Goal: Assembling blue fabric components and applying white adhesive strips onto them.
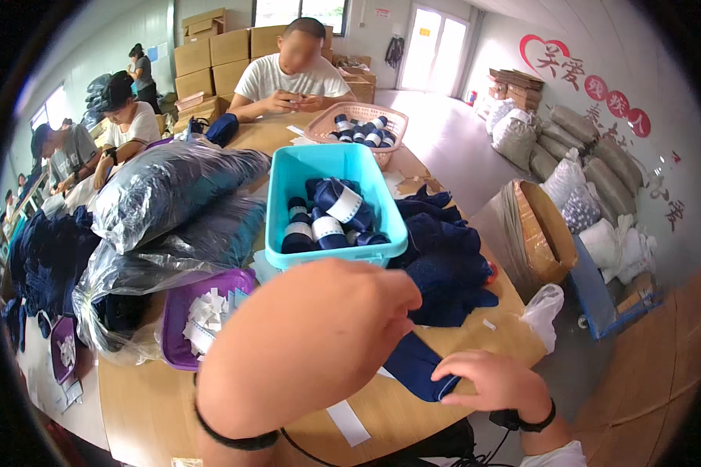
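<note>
My left hand [374, 300] reaches across the middle, just in front of a turquoise plastic basket [276, 222]. Its fingers are curled closed, and whatever they may hold is hidden. On the tabletop, my right hand [494, 381] has its thumb and fingers apart, the tips touching the end of a flat navy fabric piece [417, 370]. Part of that piece is covered by my left arm. Rolled navy fabric bundles [329, 231] with white paper bands lie in the basket. Loose navy knit fabric [444, 265] is heaped to its right.
Left of the basket are plastic-bagged dark goods [171, 187] and a purple basket [175, 335] of white paper strips. A pink basket [397, 124] of banded bundles stands beyond, before a seated person [292, 78]. An open carton [549, 233] is beside the table's right edge.
</note>
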Demonstrator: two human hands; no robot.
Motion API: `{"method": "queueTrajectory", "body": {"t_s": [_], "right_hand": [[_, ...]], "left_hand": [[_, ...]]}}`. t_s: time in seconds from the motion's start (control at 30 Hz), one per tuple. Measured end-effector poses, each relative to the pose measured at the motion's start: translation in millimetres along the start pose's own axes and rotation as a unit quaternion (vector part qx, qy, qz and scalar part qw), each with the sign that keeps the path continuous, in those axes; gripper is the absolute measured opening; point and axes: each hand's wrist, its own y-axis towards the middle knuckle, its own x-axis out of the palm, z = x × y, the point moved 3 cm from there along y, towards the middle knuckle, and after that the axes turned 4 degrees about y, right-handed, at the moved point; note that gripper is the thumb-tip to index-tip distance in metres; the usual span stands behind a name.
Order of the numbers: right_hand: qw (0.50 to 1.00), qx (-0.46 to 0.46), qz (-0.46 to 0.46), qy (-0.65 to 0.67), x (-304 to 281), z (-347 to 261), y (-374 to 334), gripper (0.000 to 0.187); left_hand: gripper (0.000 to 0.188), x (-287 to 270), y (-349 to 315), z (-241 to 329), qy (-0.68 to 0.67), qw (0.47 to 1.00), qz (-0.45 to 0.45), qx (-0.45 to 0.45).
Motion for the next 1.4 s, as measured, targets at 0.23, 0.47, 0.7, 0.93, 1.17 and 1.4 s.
{"method": "queueTrajectory", "body": {"t_s": [0.23,0.47,0.7,0.93,1.17,1.4], "right_hand": [[0.992,-0.079,0.097,-0.008,31.4,19.2,-27.8,0.032],[0.961,-0.128,0.233,0.072,43.3,42.4,-13.5,0.031],[0.909,-0.094,0.254,0.318,46.0,72.5,-20.4,0.024],[0.901,-0.141,0.251,0.326,46.1,74.6,-24.2,0.021],[0.873,-0.164,0.274,0.369,53.8,76.9,-23.0,0.015],[0.862,-0.148,0.25,0.416,62.7,85.9,-18.3,0.013]], "left_hand": [[0.018,113.1,34.6,-23.5,0.053,0.996,-0.055,0.047],[0.023,132.1,70.5,-24.8,0.154,0.985,0.041,-0.069],[0.031,156.6,86.6,-8.3,0.17,0.981,0.094,-0.025],[0.03,169.4,106.0,-1.4,0.226,0.964,0.125,-0.057],[0.016,173.0,110.6,-10.3,0.214,0.968,0.13,-0.033],[0.01,155.9,110.7,-4.4,0.13,0.969,0.208,0.025]]}}
